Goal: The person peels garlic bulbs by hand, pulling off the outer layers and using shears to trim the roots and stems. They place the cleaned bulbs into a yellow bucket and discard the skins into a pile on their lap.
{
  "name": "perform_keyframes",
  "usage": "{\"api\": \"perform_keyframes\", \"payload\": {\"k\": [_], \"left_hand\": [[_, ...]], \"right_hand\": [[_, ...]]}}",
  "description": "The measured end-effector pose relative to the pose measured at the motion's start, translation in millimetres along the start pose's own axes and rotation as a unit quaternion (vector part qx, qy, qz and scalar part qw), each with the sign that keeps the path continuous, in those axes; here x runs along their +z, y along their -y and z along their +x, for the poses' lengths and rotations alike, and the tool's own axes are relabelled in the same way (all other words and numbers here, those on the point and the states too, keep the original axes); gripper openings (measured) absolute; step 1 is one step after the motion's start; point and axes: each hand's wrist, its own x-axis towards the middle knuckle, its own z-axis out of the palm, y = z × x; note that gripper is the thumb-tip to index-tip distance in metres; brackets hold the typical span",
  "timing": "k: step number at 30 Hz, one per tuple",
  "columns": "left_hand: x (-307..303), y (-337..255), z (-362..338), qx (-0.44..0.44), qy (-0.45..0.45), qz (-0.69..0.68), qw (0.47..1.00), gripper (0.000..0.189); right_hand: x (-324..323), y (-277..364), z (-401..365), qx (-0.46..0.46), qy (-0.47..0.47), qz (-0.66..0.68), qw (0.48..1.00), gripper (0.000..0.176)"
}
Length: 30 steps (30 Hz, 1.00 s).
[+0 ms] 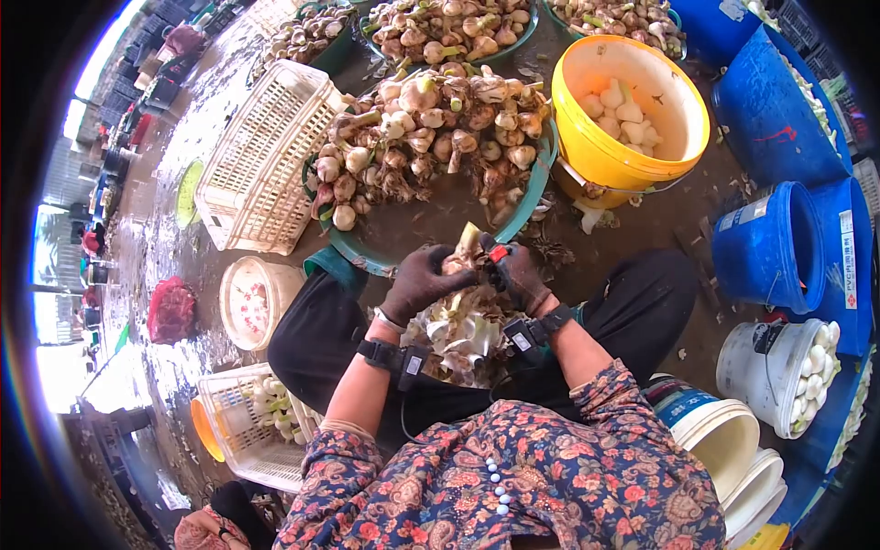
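My left hand, in a dark glove, is closed around a garlic bulb whose pale cut stem points up and away from me. Also gloved, my right hand is closed beside the bulb on a small red-handled tool; its working end is hidden. Below both hands, papery garlic skins are heaped in my lap. Just beyond my hands stands a green-rimmed basin, with unpeeled garlic bulbs piled toward its far side.
A yellow bucket with peeled bulbs stands right of the basin. White crates are stacked on the left. Blue buckets and a white bucket of garlic line the right. A person's arm shows at lower left.
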Motion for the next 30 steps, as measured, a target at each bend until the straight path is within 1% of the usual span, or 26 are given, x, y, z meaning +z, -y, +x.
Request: {"api": "perform_keyframes", "payload": {"k": [1,2,4,6,8,9,10,11,12,14,15,16,17,18,19,20,21,22,23,24,25,26,27,28,29,30], "left_hand": [[0.4,-4.7,-1.4,-0.007,0.007,0.067,0.998,0.055],[2.9,-8.2,-3.4,-0.009,0.008,0.065,0.998,0.055],[5.8,-11.3,-5.3,0.04,-0.025,0.124,0.991,0.058],[6.3,-6.3,-3.9,0.039,-0.021,0.127,0.991,0.058],[6.0,6.4,0.9,0.044,0.004,0.065,0.997,0.053],[3.6,8.9,2.4,0.045,0.004,0.065,0.997,0.053],[0.8,11.8,3.1,0.016,0.041,-0.054,0.998,0.05],[-0.8,14.6,2.8,-0.014,0.076,-0.171,0.982,0.047],[-3.0,10.1,0.6,-0.015,0.076,-0.171,0.982,0.047],[-5.8,-0.6,-3.2,-0.071,0.053,-0.251,0.964,0.042],[-1.5,1.9,-1.9,-0.084,0.037,-0.318,0.944,0.046],[5.5,2.4,-0.7,-0.083,0.037,-0.316,0.944,0.046],[14.9,2.6,0.7,-0.033,0.008,-0.329,0.944,0.05],[21.8,4.1,1.1,0.017,-0.021,-0.343,0.939,0.056],[21.9,7.8,0.4,0.0,0.007,-0.288,0.958,0.063],[24.2,10.7,0.4,-0.001,0.006,-0.289,0.957,0.063],[24.6,7.7,-0.6,0.07,-0.136,-0.109,0.982,0.064],[22.6,0.8,-2.1,0.137,-0.268,0.079,0.95,0.065],[18.8,-5.9,-2.9,0.164,-0.287,0.141,0.933,0.057],[16.1,-1.6,-1.5,0.163,-0.285,0.141,0.934,0.057],[11.7,7.0,-0.7,0.177,-0.165,0.224,0.944,0.053],[10.2,14.7,-0.7,0.186,-0.042,0.303,0.934,0.049],[15.1,17.9,-3.3,0.216,-0.076,0.275,0.934,0.036],[18.0,17.6,-5.0,0.215,-0.075,0.276,0.934,0.036],[21.1,17.6,-6.2,0.197,-0.073,0.309,0.927,0.033],[24.5,16.0,-7.0,0.179,-0.071,0.342,0.92,0.03]], "right_hand": [[3.8,-5.8,3.7,-0.106,-0.015,-0.066,0.992,0.036],[2.8,-11.1,5.1,-0.104,-0.014,-0.067,0.992,0.036],[3.4,-13.0,6.1,-0.197,-0.01,-0.2,0.96,0.037],[2.4,-14.6,7.9,-0.201,-0.006,-0.228,0.953,0.035],[-0.5,-15.9,10.0,-0.212,0.001,-0.285,0.935,0.031],[-2.1,-17.9,11.1,-0.212,0.001,-0.285,0.935,0.031],[-3.3,-20.5,11.4,-0.152,0.039,-0.143,0.977,0.03],[-4.2,-23.3,11.4,-0.088,0.076,0.003,0.993,0.03],[-4.8,-21.7,9.0,-0.087,0.076,0.004,0.993,0.03],[-8.2,-17.2,4.2,-0.04,0.131,0.111,0.984,0.031],[-2.6,-7.3,-3.3,-0.044,0.095,0.05,0.993,0.045],[-2.2,-5.6,-1.7,-0.046,0.095,0.051,0.993,0.045],[-2.1,-3.2,1.2,0.09,0.167,0.142,0.972,0.047],[-2.8,-2.0,1.4,0.224,0.233,0.228,0.919,0.05],[-4.3,-1.9,-0.9,0.225,0.232,0.227,0.919,0.05],[-6.0,-1.7,-3.5,0.03,0.214,0.084,0.973,0.048],[-6.9,-1.2,-6.8,-0.167,0.183,-0.063,0.967,0.053],[-8.3,-1.9,-8.6,-0.354,0.14,-0.204,0.902,0.062],[-16.7,-22.8,17.0,-0.408,0.171,-0.256,0.859,0.071],[-15.3,-20.6,11.2,-0.407,0.171,-0.255,0.86,0.071],[-11.8,-13.6,0.2,-0.292,0.186,-0.166,0.923,0.071],[-8.9,-9.7,-6.0,-0.17,0.196,-0.072,0.963,0.07],[-9.1,-16.5,1.1,-0.169,0.198,-0.072,0.963,0.07],[-8.9,-25.9,13.1,-0.233,0.199,-0.118,0.944,0.066],[-10.7,-35.9,22.9,-0.296,0.198,-0.163,0.92,0.062],[-9.9,-33.1,21.3,-0.294,0.197,-0.162,0.921,0.062]]}}
